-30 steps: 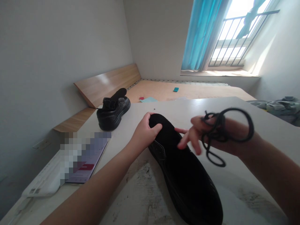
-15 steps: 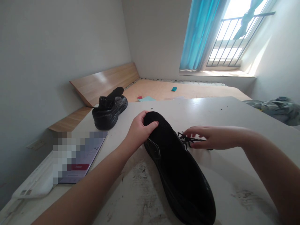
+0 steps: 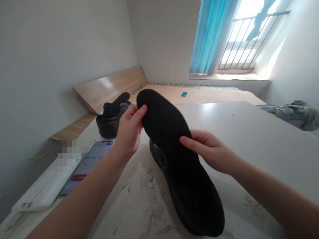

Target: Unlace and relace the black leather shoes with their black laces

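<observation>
Your two bare hands grip a long black insole [image 3: 164,119] above a white desk [image 3: 239,129]. Your left hand [image 3: 128,127] pinches its rounded far end along the left edge, thumb on the upper face; your right hand [image 3: 211,151] pinches the right edge about midway, thumb also on top. The insole slants upward out of a black shoe [image 3: 185,205], which sits on the desk with its heel toward you; where the insole's lower end lies is too dark to tell. Beyond your left hand, a second black shoe [image 3: 107,124] stands with another insole poking out. A phone [image 3: 82,166] with a lit screen lies by your left forearm. Behind the desk are a bed [image 3: 211,91], a blue curtain [image 3: 206,39] and a barred window [image 3: 239,49].
</observation>
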Motion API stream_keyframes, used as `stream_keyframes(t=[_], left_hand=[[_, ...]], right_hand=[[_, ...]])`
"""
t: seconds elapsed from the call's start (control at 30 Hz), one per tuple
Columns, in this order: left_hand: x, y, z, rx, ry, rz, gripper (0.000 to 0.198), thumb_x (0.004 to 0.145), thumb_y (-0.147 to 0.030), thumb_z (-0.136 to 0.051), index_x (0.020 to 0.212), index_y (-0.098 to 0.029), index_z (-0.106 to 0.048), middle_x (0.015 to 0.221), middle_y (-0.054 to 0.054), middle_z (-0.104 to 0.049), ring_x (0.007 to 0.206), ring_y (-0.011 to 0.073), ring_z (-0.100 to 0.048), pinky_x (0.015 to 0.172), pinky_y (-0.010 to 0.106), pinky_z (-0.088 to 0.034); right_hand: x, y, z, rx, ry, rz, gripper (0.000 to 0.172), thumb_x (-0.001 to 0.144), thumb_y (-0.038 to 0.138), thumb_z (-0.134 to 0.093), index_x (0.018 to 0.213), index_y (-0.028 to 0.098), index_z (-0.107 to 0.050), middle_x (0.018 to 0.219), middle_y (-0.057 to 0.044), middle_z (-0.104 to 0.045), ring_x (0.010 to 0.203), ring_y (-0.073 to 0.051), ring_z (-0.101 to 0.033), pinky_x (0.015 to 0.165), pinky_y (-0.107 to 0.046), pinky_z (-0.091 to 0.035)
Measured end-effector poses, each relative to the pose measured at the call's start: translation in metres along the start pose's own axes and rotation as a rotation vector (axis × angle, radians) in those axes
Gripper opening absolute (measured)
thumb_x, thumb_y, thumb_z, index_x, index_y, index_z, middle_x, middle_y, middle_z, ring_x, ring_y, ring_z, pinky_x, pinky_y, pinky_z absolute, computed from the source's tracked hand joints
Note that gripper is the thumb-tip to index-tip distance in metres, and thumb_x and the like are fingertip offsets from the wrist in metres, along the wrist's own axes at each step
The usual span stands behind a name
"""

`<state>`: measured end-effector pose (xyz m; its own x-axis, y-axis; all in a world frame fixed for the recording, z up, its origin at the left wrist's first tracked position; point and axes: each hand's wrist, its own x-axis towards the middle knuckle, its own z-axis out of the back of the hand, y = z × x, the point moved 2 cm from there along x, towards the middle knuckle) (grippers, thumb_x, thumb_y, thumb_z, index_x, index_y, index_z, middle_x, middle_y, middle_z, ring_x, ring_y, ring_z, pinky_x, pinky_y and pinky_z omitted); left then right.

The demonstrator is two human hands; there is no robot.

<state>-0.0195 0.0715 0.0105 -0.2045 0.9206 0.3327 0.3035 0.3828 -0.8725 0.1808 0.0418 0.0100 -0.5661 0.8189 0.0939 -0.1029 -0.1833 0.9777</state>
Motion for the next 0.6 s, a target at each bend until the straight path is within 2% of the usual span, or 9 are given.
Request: stream_keyframes(t=[0.07,0.13,0.23,0.27,0.33,0.4,0.43,0.53,0.6], left_hand=[[-0.002,0.006,-0.001,0.008,0.079,0.06,0.018,0.075,-0.035,-0.074,0.077,-0.019,-0.065,0.068,-0.004,-0.064,0.065,0.0096,-0.059,0.065,0.021,-0.048],[-0.006,0.011,-0.003,0.028,0.151,0.11,0.023,0.077,-0.035,-0.072,0.066,-0.018,-0.061,0.058,-0.004,-0.058,0.058,0.0087,-0.055,0.062,0.021,-0.046],[-0.011,0.015,-0.006,0.058,0.195,0.143,0.025,0.077,-0.031,-0.071,0.061,-0.017,-0.059,0.055,-0.004,-0.056,0.057,0.0083,-0.053,0.062,0.021,-0.045],[-0.011,0.016,-0.006,0.069,0.195,0.15,0.021,0.076,-0.029,-0.071,0.063,-0.017,-0.06,0.057,-0.004,-0.057,0.058,0.0081,-0.053,0.062,0.021,-0.045],[-0.011,0.017,-0.006,0.097,0.18,0.163,0.016,0.074,-0.026,-0.072,0.068,-0.017,-0.061,0.062,-0.004,-0.06,0.06,0.0078,-0.054,0.062,0.02,-0.044],[-0.011,0.018,-0.005,0.129,0.167,0.18,0.015,0.072,-0.024,-0.073,0.071,-0.017,-0.06,0.063,-0.004,-0.063,0.06,0.0083,-0.056,0.06,0.02,-0.043],[-0.011,0.019,-0.005,0.144,0.166,0.188,0.017,0.071,-0.024,-0.073,0.071,-0.018,-0.058,0.063,-0.005,-0.063,0.058,0.0087,-0.056,0.058,0.02,-0.042],[-0.013,0.017,-0.006,0.18,0.187,0.205,0.022,0.069,-0.023,-0.074,0.069,-0.019,-0.052,0.06,-0.005,-0.063,0.054,0.0094,-0.056,0.054,0.021,-0.041],[-0.015,0.014,-0.009,0.211,0.209,0.201,0.022,0.069,-0.023,-0.073,0.068,-0.019,-0.052,0.057,-0.005,-0.061,0.052,0.0092,-0.055,0.053,0.021,-0.041]], right_hand=[[-0.004,0.004,0.006,0.218,-0.104,-0.073,0.03,0.084,0.05,-0.067,0.081,0.021,-0.066,0.073,0.0,-0.067,0.067,-0.016,-0.063,0.067,-0.03,-0.053],[-0.007,0.011,0.013,0.367,-0.147,-0.09,0.028,0.081,0.048,-0.071,0.076,0.022,-0.064,0.061,0.002,-0.063,0.055,-0.014,-0.06,0.059,-0.027,-0.053],[-0.01,0.015,0.025,0.336,-0.124,-0.242,0.029,0.073,0.046,-0.077,0.072,0.022,-0.063,0.051,0.003,-0.058,0.042,-0.013,-0.053,0.047,-0.026,-0.048],[-0.01,0.015,0.027,0.261,-0.057,-0.323,0.03,0.071,0.047,-0.078,0.071,0.021,-0.063,0.05,0.003,-0.058,0.04,-0.012,-0.051,0.042,-0.025,-0.044],[-0.01,0.013,0.031,0.068,0.185,-0.441,0.033,0.075,0.05,-0.074,0.068,0.019,-0.064,0.049,0.002,-0.058,0.039,-0.012,-0.05,0.039,-0.024,-0.038],[-0.008,0.009,0.033,-0.103,0.384,-0.438,0.039,0.081,0.05,-0.068,0.063,0.017,-0.062,0.049,0.001,-0.058,0.042,-0.01,-0.05,0.043,-0.023,-0.038],[-0.006,0.008,0.035,-0.163,0.395,-0.412,0.039,0.083,0.05,-0.065,0.063,0.016,-0.062,0.051,0.001,-0.058,0.046,-0.01,-0.051,0.046,-0.022,-0.039],[0.001,0.002,0.04,-0.247,0.171,-0.316,0.038,0.084,0.05,-0.065,0.066,0.017,-0.058,0.054,0.003,-0.052,0.049,-0.009,-0.047,0.047,-0.021,-0.036],[0.004,-0.001,0.039,-0.284,0.083,-0.275,0.04,0.084,0.053,-0.064,0.067,0.018,-0.057,0.054,0.004,-0.046,0.048,-0.009,-0.041,0.044,-0.022,-0.031]])
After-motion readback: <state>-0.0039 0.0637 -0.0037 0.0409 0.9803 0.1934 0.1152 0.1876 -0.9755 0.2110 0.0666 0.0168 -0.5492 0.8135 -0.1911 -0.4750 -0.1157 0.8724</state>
